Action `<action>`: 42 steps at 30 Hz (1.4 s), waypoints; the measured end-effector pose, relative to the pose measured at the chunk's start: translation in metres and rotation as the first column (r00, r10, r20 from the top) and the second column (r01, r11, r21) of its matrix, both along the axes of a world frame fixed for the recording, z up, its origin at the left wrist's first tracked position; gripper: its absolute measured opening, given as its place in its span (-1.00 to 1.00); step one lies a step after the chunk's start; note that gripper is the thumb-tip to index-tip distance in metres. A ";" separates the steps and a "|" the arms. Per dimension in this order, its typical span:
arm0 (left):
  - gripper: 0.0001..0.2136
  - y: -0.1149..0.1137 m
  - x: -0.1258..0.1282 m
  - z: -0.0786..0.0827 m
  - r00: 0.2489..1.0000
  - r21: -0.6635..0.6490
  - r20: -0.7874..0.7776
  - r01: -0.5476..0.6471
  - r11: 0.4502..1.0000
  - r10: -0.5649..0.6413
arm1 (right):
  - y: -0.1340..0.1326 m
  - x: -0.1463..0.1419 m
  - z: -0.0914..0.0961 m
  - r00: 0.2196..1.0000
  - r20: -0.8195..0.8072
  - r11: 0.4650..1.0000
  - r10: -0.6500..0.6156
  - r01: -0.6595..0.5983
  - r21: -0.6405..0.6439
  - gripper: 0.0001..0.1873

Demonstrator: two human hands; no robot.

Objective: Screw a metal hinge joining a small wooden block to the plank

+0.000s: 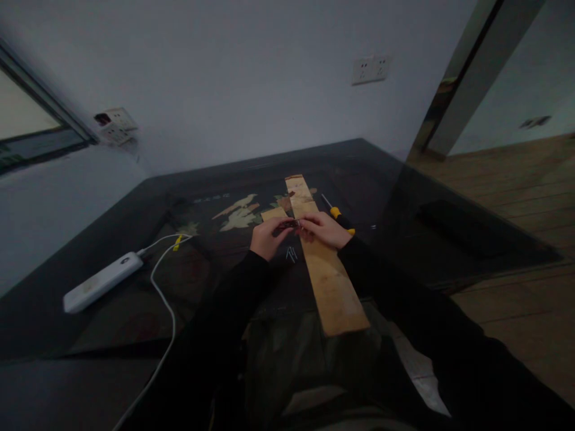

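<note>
My left hand (pixel 268 235) and my right hand (pixel 326 228) meet over a long wooden plank (pixel 332 281) that lies on a dark glass table (pixel 90 287). Both pinch a small dark object (pixel 287 225) between their fingertips; I cannot make out what it is. A shorter piece of wood (pixel 273 213) lies beside the plank under my left hand. Several thin nails (pixel 291 254) lie on the table just below my hands. A screwdriver with a yellow and black handle (pixel 340 219) rests to the right of the plank, behind my right hand.
A white power bank (pixel 101 281) with a white cable (pixel 164 299) lies at the left of the table. Wall sockets (pixel 369 69) sit on the far wall, and another socket (pixel 114 124) on the left wall. A wooden floor (pixel 516 179) spreads to the right.
</note>
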State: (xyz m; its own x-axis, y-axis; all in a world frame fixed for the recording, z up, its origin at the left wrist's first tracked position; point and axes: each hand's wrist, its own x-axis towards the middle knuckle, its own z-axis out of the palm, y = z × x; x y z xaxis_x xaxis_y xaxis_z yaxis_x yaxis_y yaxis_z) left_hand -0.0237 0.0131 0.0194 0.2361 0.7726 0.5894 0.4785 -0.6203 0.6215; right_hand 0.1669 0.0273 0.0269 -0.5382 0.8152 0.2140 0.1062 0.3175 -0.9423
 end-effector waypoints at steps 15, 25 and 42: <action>-0.66 0.007 0.008 -0.001 0.890 -0.402 0.456 0.228 0.887 -0.022 | 0.000 0.000 -0.001 0.995 -0.084 0.998 -0.051 0.048 -0.039 -0.72; -0.61 0.001 0.014 -0.006 0.869 -0.409 0.492 0.290 0.865 -0.059 | -0.002 -0.001 0.001 0.982 -0.140 0.990 -0.127 0.118 -0.074 -0.73; -0.60 0.002 0.013 -0.002 0.872 -0.421 0.488 0.271 0.865 -0.036 | -0.003 -0.002 0.003 0.977 -0.155 0.988 -0.149 0.142 -0.059 -0.72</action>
